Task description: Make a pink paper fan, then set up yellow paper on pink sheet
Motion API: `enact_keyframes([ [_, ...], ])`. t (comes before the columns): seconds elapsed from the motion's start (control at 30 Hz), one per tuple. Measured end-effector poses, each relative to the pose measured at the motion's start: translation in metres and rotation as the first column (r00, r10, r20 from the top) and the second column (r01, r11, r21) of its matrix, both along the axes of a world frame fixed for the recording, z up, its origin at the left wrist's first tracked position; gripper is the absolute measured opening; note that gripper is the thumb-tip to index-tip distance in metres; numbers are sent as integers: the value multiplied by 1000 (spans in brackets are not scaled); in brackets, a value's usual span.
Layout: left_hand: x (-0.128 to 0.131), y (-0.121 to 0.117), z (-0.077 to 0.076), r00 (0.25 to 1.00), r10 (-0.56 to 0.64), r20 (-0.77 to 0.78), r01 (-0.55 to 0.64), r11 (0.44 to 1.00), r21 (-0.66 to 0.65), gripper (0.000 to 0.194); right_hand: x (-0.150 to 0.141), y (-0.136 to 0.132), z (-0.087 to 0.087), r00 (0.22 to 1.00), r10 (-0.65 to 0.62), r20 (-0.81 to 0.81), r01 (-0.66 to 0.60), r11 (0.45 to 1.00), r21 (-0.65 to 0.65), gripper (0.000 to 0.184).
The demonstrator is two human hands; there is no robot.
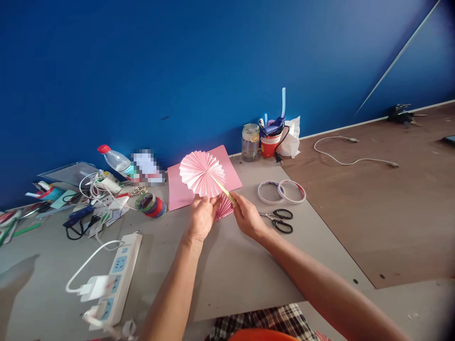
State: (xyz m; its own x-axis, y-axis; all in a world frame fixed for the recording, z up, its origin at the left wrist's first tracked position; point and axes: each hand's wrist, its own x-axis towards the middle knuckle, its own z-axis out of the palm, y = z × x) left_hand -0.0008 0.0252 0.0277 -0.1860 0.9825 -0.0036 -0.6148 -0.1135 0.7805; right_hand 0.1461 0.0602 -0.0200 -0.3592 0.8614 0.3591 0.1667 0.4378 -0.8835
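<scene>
Grip, R: R hand (247, 213), thumb & fingers pinched on near end of yellowish stick (226, 191); stick slants up-left from fingertips onto fan.
Grip, L: L hand (202, 218), fingertips up at fan's lower rim; can't tell if pressed tog. or how firmly.
Item: fan (202, 173), 1 pc., pale pink paper, pleated, opened to full circle; just beyond L hand, up-left of R hand.
Btwn hands: pleated piece (223, 209), deeper pink, partly hidden by R hand & stick.
Behind fan: pink sheet (229, 166), flat, partly covered.
R of grip, nr: scissors (282, 219), blk handles; just beyond, 2 tape rolls (301, 191), overlapping.
Beyond grip, to R: glass jar (250, 144), lidded; beside it, red cup (269, 147) w/ assorted tools; white crumpled wrap (293, 137) adj.
L of grip: colored rolls (154, 205), red/green/blue; farther, bottle (116, 161), red cap, tilted, amid cords & misc.
L & nearer wearer: power strip (125, 274), white, w/ plugs in.
Far R: white cable (350, 163) on brown board (384, 203).
Base: grey tabletop (245, 279); blue wall (213, 71) at back.
</scene>
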Motion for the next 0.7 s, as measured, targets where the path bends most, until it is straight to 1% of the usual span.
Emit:
enact_keyframes([
  [0.03, 1, -2, 1, 999, -17, -28, 17, 1000, 17, 17, 0, 0, 3, 995, 33, -92, -44, 991, -126, 34],
  [0.07, 1, -5, 2, 998, -28, -60, 29, 999, 25, 24, 1, 0, 5, 980, 52, -195, -102, 960, -259, 33],
  [0.1, 0, -8, 2, 995, -32, -98, 35, 999, 22, 33, 1, 1, 8, 953, 51, -300, -168, 910, -380, 31],
  [0.13, -2, -10, 2, 989, -27, -143, 29, 999, 12, 41, 2, 2, 11, 916, 28, -399, -233, 849, -474, 29],
  [0.2, -9, -16, 1, 966, 9, -257, -13, 1000, -15, 47, 4, 5, 17, 829, -54, -556, -339, 743, -577, 21],
  [0.23, -14, -20, 0, 942, 37, -333, -49, 998, -26, 46, 6, 6, 19, 788, -90, -609, -379, 708, -596, 17],
  [0.27, -19, -24, -2, 903, 61, -425, -83, 996, -33, 43, 7, 7, 20, 752, -113, -650, -416, 683, -600, 14],
  [0.3, -23, -28, -5, 840, 78, -537, -115, 993, -35, 39, 8, 9, 21, 721, -122, -682, -452, 664, -596, 14],
  [0.33, -27, -33, -8, 743, 96, -662, -148, 989, -23, 36, 9, 10, 21, 697, -118, -707, -487, 646, -588, 14],
  [0.37, -30, -39, -12, 610, 109, -785, -175, 985, 1, 34, 10, 11, 21, 681, -109, -724, -517, 630, -580, 14],
  [0.4, -31, -44, -15, 450, 130, -883, -195, 980, 45, 32, 11, 12, 21, 670, -101, -735, -538, 616, -575, 13],
  [0.43, -30, -51, -20, 285, 148, -947, -182, 978, 98, 31, 11, 13, 20, 664, -102, -741, -549, 606, -575, 13],
  [0.47, -27, -57, -24, 137, 164, -977, -144, 979, 144, 32, 12, 13, 20, 662, -110, -742, -552, 597, -582, 13],
  [0.5, -22, -62, -28, 9, 172, -985, -100, 980, 170, 35, 12, 14, 20, 663, -122, -738, -549, 590, -591, 13],
  [0.53, -16, -68, -33, -110, 160, -981, -58, 984, 167, 39, 12, 14, 20, 667, -131, -734, -545, 586, -600, 13],
  [0.57, -9, -72, -37, -210, 136, -968, -20, 989, 143, 42, 12, 15, 20, 672, -133, -728, -540, 584, -606, 14],
  [0.6, -2, -75, -41, -294, 104, -950, 15, 994, 104, 46, 12, 15, 19, 680, -127, -722, -538, 583, -609, 15],
  [0.63, 5, -77, -44, -361, 80, -929, 48, 997, 67, 51, 11, 15, 19, 688, -115, -716, -536, 584, -610, 16],
  [0.7, 15, -77, -50, -445, 46, -894, 63, 998, 20, 60, 10, 15, 17, 707, -92, -701, -531, 586, -612, 15],
])
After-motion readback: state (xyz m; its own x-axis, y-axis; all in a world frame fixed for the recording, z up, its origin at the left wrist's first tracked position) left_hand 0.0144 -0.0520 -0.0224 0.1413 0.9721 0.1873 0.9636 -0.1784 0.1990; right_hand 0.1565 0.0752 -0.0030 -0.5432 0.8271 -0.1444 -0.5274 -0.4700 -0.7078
